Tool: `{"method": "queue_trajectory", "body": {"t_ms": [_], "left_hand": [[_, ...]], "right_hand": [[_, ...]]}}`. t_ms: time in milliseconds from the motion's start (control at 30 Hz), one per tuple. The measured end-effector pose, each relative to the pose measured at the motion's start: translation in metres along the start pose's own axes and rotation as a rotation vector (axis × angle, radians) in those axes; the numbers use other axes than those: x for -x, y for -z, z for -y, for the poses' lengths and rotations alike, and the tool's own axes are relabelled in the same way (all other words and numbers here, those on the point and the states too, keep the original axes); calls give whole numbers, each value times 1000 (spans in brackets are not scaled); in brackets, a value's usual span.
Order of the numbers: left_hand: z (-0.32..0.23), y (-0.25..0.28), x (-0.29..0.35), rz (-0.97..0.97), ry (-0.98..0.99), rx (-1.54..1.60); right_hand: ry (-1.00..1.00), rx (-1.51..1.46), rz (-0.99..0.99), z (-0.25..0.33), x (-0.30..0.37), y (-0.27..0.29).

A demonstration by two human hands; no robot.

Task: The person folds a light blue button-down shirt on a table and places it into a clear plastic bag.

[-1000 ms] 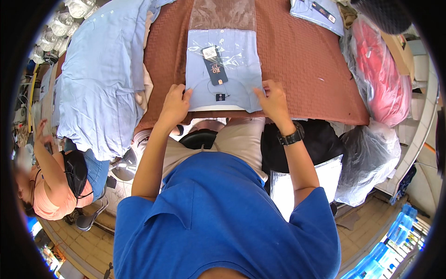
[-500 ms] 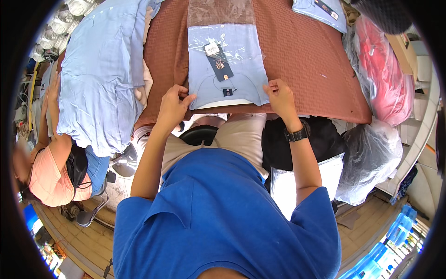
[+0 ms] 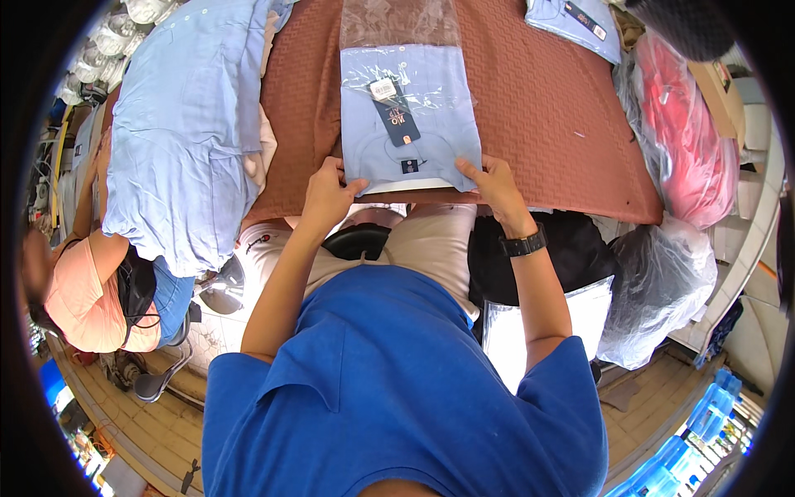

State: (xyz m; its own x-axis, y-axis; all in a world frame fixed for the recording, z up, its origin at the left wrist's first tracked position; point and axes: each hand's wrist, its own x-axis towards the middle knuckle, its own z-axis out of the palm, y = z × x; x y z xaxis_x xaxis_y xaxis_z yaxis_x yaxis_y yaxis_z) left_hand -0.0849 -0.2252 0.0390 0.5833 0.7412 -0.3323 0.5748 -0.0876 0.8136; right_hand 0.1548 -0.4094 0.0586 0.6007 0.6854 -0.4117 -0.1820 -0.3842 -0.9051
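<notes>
A brown quilted surface (image 3: pixel 538 108) is stretching across the top of the view, carrying nearly everything in sight. A heap of loose light-blue shirts (image 3: pixel 186 124) is sprawling over its left end and hanging off the near edge. At the right end, a clear bag of red garments (image 3: pixel 687 132) is leaning against the surface, and a bulging clear plastic sack (image 3: pixel 658 286) is sitting lower down beside it.

A person in a blue polo shirt is sitting at the near edge, both forearms reaching forward. A second person in an orange top (image 3: pixel 83 290) is bending low at the far left, well apart from the work.

At the middle of the surface, a folded light-blue shirt in a clear plastic sleeve (image 3: pixel 410 116) is lying flat, its collar end toward the seated person and the empty tail of the sleeve trailing away. A dark hang tag (image 3: pixel 396 112) is lying on the shirt's front.

The left hand (image 3: pixel 327 197) is pinching the packet's near left corner, its grip closed on the plastic. The right hand (image 3: pixel 493 184), a black wristwatch (image 3: pixel 523 244) on its wrist, is pressing on the near right corner, fingers narrow on the packet's edge.

Another packaged blue shirt (image 3: pixel 575 25) is lying at the far right corner.
</notes>
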Motion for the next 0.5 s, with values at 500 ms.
{"method": "queue_trajectory", "body": {"t_ms": [500], "left_hand": [[-26,-11,9,208,237,901]], "right_hand": [[-168,-910,-79,0,25,-49]]}}
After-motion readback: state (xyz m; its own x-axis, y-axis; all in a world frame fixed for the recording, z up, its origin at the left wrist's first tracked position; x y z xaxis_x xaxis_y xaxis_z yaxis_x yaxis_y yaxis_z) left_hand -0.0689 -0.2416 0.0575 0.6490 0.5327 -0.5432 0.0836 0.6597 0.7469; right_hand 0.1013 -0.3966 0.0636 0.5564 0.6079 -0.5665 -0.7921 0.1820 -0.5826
